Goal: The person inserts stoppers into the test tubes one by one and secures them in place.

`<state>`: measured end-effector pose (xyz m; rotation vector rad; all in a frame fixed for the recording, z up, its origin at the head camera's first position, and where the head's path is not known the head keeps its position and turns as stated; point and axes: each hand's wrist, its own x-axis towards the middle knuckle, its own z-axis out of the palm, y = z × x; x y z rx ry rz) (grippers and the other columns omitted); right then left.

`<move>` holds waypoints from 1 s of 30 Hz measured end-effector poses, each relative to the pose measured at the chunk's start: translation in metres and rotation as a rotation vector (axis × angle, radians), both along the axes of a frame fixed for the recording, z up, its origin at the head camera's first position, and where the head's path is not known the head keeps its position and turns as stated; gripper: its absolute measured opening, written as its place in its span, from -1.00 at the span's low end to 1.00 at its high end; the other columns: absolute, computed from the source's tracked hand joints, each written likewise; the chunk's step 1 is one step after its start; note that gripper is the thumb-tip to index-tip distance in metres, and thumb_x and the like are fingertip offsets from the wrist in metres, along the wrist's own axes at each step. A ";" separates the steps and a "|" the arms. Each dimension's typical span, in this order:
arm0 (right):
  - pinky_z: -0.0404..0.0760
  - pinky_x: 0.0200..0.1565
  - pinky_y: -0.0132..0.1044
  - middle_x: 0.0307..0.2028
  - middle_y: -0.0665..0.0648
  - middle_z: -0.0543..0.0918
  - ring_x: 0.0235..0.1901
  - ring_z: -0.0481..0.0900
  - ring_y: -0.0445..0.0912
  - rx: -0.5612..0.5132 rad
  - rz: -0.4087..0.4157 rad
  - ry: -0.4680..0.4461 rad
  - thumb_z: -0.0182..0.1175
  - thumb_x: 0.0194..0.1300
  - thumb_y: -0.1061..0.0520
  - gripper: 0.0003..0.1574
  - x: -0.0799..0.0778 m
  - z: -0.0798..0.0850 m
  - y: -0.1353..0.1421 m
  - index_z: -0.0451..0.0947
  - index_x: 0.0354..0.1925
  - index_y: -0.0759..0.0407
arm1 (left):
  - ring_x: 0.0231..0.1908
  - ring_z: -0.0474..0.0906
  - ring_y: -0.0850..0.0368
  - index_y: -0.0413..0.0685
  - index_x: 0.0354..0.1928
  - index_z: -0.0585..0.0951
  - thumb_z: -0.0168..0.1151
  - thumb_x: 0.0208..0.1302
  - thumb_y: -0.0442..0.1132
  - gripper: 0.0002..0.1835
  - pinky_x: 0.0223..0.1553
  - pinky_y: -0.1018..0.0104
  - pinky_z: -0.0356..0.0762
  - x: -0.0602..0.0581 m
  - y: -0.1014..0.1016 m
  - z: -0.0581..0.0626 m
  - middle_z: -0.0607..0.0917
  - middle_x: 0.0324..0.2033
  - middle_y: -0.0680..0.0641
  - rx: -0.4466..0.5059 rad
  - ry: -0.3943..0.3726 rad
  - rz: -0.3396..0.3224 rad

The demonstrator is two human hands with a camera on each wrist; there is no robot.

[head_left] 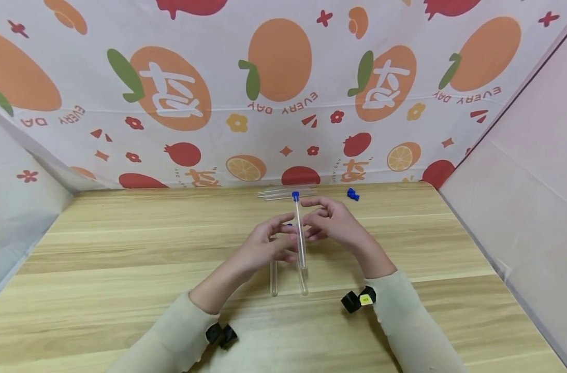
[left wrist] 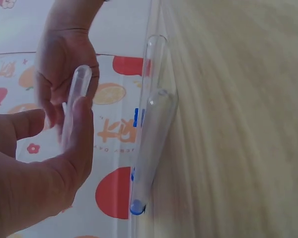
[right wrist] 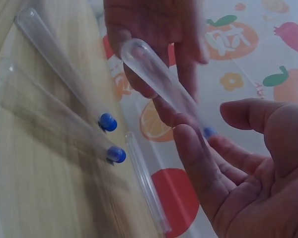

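Observation:
A clear test tube with a blue cap (head_left: 300, 233) stands nearly upright between my two hands, cap at the top. My left hand (head_left: 266, 242) holds it at mid-length, the thumb (left wrist: 84, 124) lying along it. From the other side my right hand (head_left: 332, 223) also grips it, thumb (right wrist: 191, 151) against the tube and forefinger stretched toward the cap. Below the hands, two capped test tubes lie side by side on the table, a left one (head_left: 274, 282) and a right one (head_left: 303, 286). The hands partly hide them; their blue caps show in the right wrist view.
Several clear tubes (head_left: 283, 193) lie at the table's back edge, by the fruit-print cloth (head_left: 283, 140). Right of them sits a small cluster of blue caps (head_left: 353, 194). The wooden table (head_left: 125, 248) meets pale fabric walls at both sides.

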<state>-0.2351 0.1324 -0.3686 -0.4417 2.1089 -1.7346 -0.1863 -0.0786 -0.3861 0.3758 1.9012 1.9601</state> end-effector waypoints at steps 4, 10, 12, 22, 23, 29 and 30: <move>0.75 -0.15 -0.02 -0.19 0.27 0.74 -0.30 0.73 0.10 0.050 0.024 -0.001 0.19 0.44 0.17 -0.51 -0.001 -0.003 0.002 0.40 0.28 0.13 | 0.01 0.62 -0.08 -0.17 0.53 0.10 0.08 0.48 -0.32 -0.33 0.06 0.04 0.64 0.001 0.001 -0.002 0.41 0.27 -0.35 0.042 -0.038 -0.038; 0.75 -0.18 -0.07 -0.21 0.24 0.75 -0.36 0.74 0.03 0.149 0.054 -0.023 0.14 0.43 0.19 -0.53 -0.004 -0.005 0.007 0.42 0.26 0.17 | 0.17 0.54 -0.26 -0.23 0.54 0.04 0.05 0.50 -0.31 -0.32 0.15 0.02 0.58 0.004 0.001 -0.002 0.35 0.34 -0.36 0.082 -0.100 -0.109; 0.75 -0.21 -0.10 -0.22 0.25 0.75 -0.38 0.74 0.01 0.175 0.071 -0.029 0.13 0.43 0.19 -0.53 -0.005 -0.004 0.009 0.42 0.26 0.22 | 0.22 0.50 -0.28 -0.25 0.54 0.02 0.03 0.51 -0.31 -0.32 0.15 0.04 0.58 0.003 0.002 -0.003 0.33 0.37 -0.36 0.096 -0.127 -0.138; 0.75 -0.29 -0.14 -0.29 0.24 0.74 -0.43 0.71 0.00 0.292 0.114 -0.043 0.14 0.45 0.11 -0.57 -0.009 -0.011 0.013 0.46 0.22 0.23 | 0.30 0.40 -0.32 -0.33 0.51 0.08 -0.01 0.54 -0.29 -0.37 0.13 0.10 0.60 0.004 0.006 -0.007 0.22 0.46 -0.33 0.091 -0.184 -0.224; 0.74 -0.30 -0.15 -0.30 0.23 0.74 -0.44 0.71 -0.01 0.301 0.119 -0.053 0.13 0.46 0.11 -0.58 -0.009 -0.012 0.014 0.47 0.21 0.22 | 0.31 0.39 -0.33 -0.34 0.51 0.07 -0.01 0.54 -0.30 -0.37 0.14 0.09 0.59 0.005 0.006 -0.007 0.20 0.47 -0.35 0.089 -0.185 -0.233; 0.74 -0.33 -0.20 -0.33 0.22 0.74 -0.46 0.69 -0.01 0.353 0.165 -0.104 0.09 0.49 0.10 -0.58 -0.009 -0.016 0.015 0.46 0.22 0.23 | 0.31 0.38 -0.33 -0.44 0.50 0.01 -0.02 0.53 -0.34 -0.35 0.11 0.14 0.61 0.007 0.011 -0.012 0.16 0.46 -0.41 0.080 -0.196 -0.248; 0.74 -0.33 -0.19 -0.33 0.23 0.73 -0.47 0.68 -0.01 0.358 0.172 -0.107 0.08 0.49 0.11 -0.58 -0.009 -0.016 0.016 0.46 0.22 0.24 | 0.30 0.40 -0.31 -0.44 0.50 0.00 -0.02 0.53 -0.34 -0.35 0.10 0.16 0.62 0.007 0.012 -0.012 0.16 0.46 -0.40 0.074 -0.203 -0.247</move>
